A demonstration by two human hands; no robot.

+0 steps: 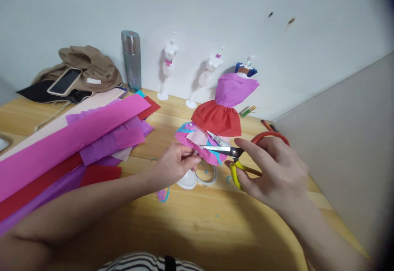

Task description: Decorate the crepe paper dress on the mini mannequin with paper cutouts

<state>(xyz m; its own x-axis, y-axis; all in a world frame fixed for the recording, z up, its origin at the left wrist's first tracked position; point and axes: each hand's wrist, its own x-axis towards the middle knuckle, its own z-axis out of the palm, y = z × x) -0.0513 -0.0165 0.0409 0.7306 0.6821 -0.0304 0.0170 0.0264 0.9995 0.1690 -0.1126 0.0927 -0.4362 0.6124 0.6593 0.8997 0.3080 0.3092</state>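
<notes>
My left hand [177,164] pinches the edge of a layered piece of pink paper [184,139], which has light-blue and pale strips on it. In my right hand [273,172] are scissors [236,153] with one red and one yellow handle loop. Their blades stand apart and lie over the paper piece. Just below my left hand a white disc [186,181] shows; whether it joins the held piece I cannot tell. Beside it lies a tape roll [207,176]. Behind the blades stands a dress form with a purple top [234,88] and a gathered red skirt [218,119].
Two white mini dress forms [168,64] [209,72] stand along the wall. Left of them are a grey thermos [131,62], brown cloth [95,64] and a phone [65,81]. Pink, purple and red paper sheets [76,144] cover the table's left. Small scraps [162,194] lie nearby.
</notes>
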